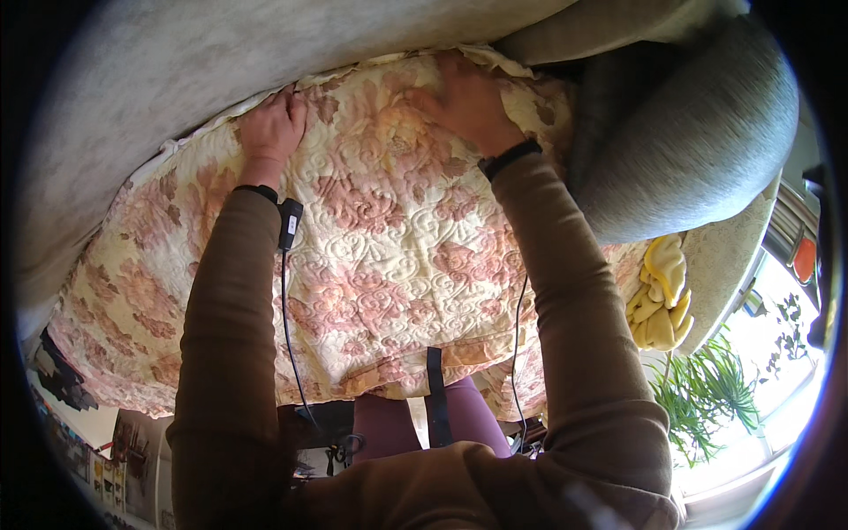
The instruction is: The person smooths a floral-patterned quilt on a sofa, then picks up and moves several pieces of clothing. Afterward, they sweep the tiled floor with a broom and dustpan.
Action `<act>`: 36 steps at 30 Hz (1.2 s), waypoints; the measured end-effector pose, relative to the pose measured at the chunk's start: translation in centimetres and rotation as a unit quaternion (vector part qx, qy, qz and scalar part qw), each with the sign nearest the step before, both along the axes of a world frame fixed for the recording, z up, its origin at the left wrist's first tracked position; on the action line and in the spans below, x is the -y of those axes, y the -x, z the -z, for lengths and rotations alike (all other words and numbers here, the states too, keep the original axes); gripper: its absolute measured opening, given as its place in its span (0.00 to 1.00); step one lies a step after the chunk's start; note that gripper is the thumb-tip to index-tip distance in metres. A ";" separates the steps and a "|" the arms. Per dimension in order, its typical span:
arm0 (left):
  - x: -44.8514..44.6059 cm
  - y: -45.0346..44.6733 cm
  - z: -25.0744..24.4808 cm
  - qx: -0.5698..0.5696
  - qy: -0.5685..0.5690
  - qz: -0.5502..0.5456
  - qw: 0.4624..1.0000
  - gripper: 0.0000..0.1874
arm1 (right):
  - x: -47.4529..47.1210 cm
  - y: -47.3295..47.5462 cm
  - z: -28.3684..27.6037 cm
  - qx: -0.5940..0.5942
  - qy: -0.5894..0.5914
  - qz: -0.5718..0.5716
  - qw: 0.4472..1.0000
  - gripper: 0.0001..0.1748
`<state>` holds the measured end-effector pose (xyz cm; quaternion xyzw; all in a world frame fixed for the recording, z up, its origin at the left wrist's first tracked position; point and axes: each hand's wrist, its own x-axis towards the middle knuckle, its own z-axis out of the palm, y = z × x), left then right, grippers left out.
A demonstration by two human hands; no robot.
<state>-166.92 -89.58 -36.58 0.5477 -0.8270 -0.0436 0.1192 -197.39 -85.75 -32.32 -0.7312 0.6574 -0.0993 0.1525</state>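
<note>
A quilted floral bedspread (pixel 397 265) in cream and pink lies over the seat of a sofa before me. My left hand (pixel 271 129) presses with curled fingers on its far edge, against the grey backrest; whether cloth is pinched under the fingers cannot be told. Farther right, my right hand (pixel 467 99) rests near the same edge, its fingers spread and blurred, the tips partly hidden by the rumpled hem. Both wrists wear black bands with cables, and a small black device (pixel 290 224) sits by the left one.
Along the far side runs the grey sofa backrest (pixel 165 79). A grey cushion (pixel 689 146) stands at the right, with a crumpled yellow cloth (pixel 659 298) near the patterned armrest (pixel 722 265). A green plant (pixel 709 384) is by the window. Dark straps and cables hang near my legs.
</note>
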 end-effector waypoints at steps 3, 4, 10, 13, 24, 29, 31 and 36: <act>-0.1 0.0 0.1 0.004 -0.020 -0.014 1.000 0.18 | 1.5 0.2 1.6 0.004 -0.090 0.027 0.996 0.42; 0.0 0.0 0.2 0.002 -0.010 -0.013 1.000 0.18 | 2.1 0.3 1.8 0.022 -0.089 0.043 0.995 0.41; 0.3 -0.7 1.7 0.016 0.070 0.011 0.997 0.17 | 0.8 -0.6 -0.3 0.082 -0.100 0.003 0.992 0.50; 0.6 -1.1 2.0 0.102 -0.112 -0.057 0.987 0.24 | -4.2 -2.8 -1.5 -0.016 -0.115 -0.043 0.992 0.57; -18.5 -3.8 -1.4 0.039 -0.007 0.034 0.999 0.39 | -32.7 -4.1 -4.0 -0.071 -0.209 -0.070 0.973 0.67; -36.7 -3.6 -4.8 0.111 -0.203 0.009 0.973 0.51 | -43.6 -5.6 -5.7 -0.084 -0.307 0.023 0.948 0.68; -43.2 -3.2 -6.9 0.213 -0.322 0.010 0.923 0.53 | -47.7 -6.7 -6.2 -0.087 -0.353 0.093 0.927 0.68; -55.4 -4.4 -10.4 0.186 -0.495 0.053 0.847 0.58 | -54.7 -7.9 -6.7 -0.088 -0.411 0.185 0.888 0.68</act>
